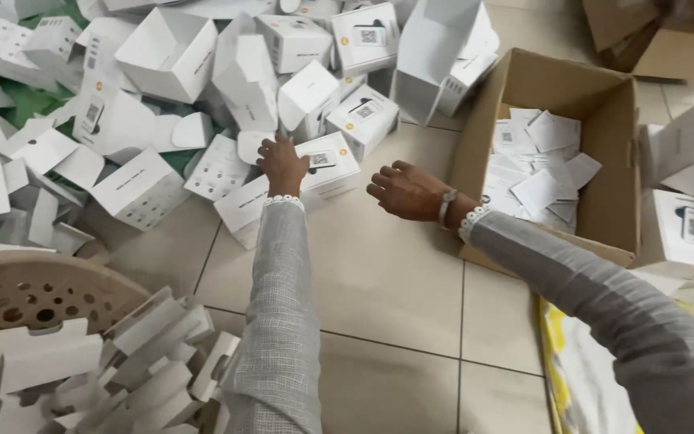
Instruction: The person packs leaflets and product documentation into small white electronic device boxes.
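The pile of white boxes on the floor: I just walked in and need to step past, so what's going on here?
A person in grey sleeves reaches both hands over the tiled floor. The left hand rests on a small white box at the edge of a big heap of similar boxes. The right hand hovers empty beside it. To the right, an open cardboard box holds loose white paper slips.

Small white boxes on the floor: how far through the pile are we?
Done: paper slips lie in the cardboard box, and white inserts are heaped by the basket. In hand: left hand rests on a small white box; right hand is empty. Left: a large pile of boxes.
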